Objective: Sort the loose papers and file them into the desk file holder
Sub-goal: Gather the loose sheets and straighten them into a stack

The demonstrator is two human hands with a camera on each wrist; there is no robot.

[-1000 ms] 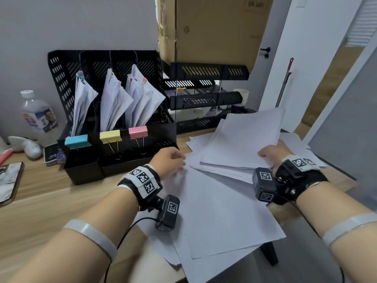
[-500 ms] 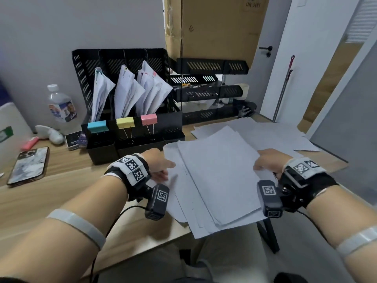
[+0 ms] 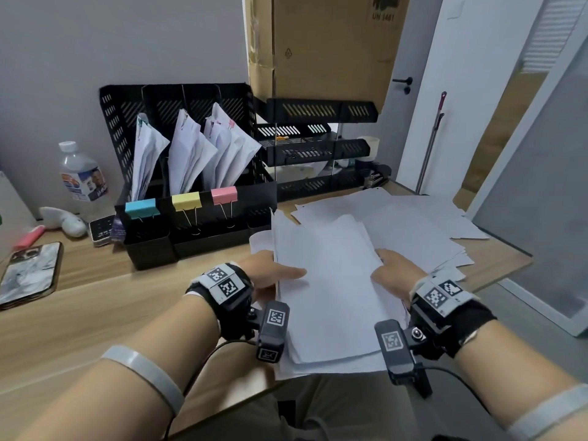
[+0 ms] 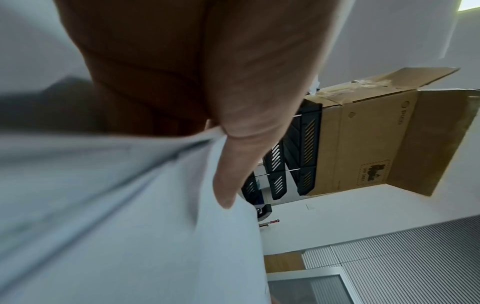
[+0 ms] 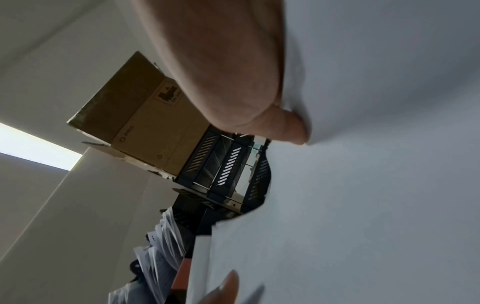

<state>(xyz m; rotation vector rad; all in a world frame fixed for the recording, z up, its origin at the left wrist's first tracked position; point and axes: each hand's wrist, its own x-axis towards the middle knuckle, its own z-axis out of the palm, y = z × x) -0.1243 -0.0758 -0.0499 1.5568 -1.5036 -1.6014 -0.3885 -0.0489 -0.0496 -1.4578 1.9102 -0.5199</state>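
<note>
Both hands hold a stack of papers [image 3: 327, 281] by its sides, left hand [image 3: 267, 275] thumb on top, right hand [image 3: 394, 272] likewise. Since a moment ago the stack has been squared and raised. Beyond the left hand stands the file holder [image 3: 191, 173]; above, a cardboard box [image 3: 321, 46] reads "UN 3481" and "PICO". More sheets [image 3: 413, 224] lie on the desk [image 3: 95, 307] beyond the right hand.

bare forearms w/ grey armbands [image 3: 144, 375], black wrist straps [image 3: 222, 300] w/ b&w tag markers, cabled cams [image 3: 270, 332].
</note>
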